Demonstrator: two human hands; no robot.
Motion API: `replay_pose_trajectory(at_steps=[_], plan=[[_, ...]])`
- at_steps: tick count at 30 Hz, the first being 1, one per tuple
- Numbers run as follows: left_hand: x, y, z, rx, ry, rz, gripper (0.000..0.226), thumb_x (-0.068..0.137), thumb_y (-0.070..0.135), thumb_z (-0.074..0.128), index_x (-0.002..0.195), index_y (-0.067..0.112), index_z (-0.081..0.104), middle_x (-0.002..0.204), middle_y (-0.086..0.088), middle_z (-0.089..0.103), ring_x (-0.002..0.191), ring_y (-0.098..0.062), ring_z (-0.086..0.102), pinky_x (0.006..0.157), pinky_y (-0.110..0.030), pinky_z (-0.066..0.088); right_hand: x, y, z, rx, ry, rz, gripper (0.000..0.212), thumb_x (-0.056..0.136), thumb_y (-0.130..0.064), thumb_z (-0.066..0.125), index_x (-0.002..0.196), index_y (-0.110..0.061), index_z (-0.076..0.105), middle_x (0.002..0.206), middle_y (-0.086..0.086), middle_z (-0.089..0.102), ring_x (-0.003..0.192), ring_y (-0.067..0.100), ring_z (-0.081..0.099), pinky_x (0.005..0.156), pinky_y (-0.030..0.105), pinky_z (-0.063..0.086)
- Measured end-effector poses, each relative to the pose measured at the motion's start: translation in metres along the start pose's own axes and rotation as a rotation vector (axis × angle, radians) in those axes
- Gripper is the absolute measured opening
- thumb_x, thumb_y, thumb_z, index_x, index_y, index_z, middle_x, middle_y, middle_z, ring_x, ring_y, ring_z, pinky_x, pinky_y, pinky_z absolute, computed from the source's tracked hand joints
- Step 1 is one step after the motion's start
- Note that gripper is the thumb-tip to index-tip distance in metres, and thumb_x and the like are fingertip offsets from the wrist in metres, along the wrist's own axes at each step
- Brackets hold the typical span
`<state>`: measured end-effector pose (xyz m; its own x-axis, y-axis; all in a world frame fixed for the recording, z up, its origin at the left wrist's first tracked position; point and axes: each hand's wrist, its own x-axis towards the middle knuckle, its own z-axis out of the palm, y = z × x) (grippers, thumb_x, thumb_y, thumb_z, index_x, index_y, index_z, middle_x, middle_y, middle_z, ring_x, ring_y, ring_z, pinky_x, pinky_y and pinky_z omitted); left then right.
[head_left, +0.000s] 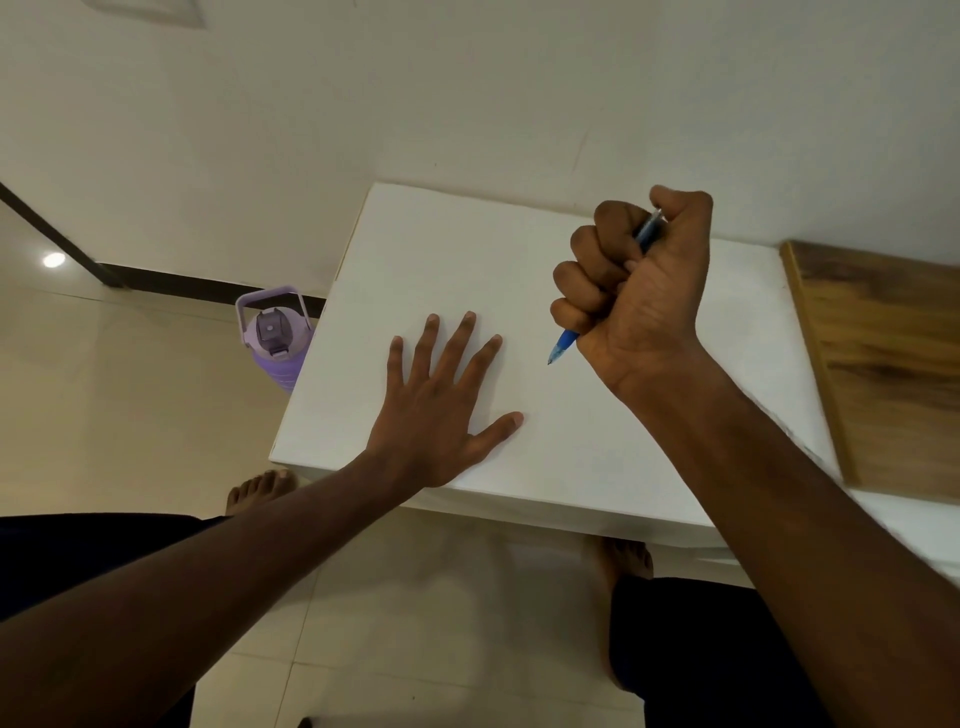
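Note:
A large white sheet or board (431, 249) lies on a low white table against the wall. My left hand (441, 410) rests flat on it, fingers spread, near its front edge. My right hand (639, 291) is raised above the sheet in a fist and grips a blue pen (563, 345). The pen's tip points down and to the left, toward the space beside my left forefinger. Its upper end shows between my thumb and fingers.
A purple water bottle (275, 338) with a handle stands on the tiled floor at the table's left side. A wooden panel (883, 358) lies on the right part of the table. My bare feet and dark-clad knees are below the table's front edge.

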<state>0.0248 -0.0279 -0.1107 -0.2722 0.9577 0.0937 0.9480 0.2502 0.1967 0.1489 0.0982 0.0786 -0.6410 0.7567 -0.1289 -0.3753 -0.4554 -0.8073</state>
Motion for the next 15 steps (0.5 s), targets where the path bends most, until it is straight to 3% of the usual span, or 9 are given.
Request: replay_pose_trajectory(at_steps=[15], plan=[[-0.0011, 0.0004, -0.0062, 0.003, -0.032, -0.003, 0.095, 0.093, 0.09, 0.019, 0.169, 0.035, 0.008, 0.179, -0.001, -0.006, 0.164, -0.037, -0.004, 0.126, -0.071, 0.009, 0.0007, 0.0009, 0.0002, -0.012, 0.047, -0.019, 0.062, 0.106, -0.034, 0.021, 0.046, -0.023, 0.033, 0.044, -0.008, 0.024, 0.037, 0.007, 0.019, 0.045, 0.014, 0.024]])
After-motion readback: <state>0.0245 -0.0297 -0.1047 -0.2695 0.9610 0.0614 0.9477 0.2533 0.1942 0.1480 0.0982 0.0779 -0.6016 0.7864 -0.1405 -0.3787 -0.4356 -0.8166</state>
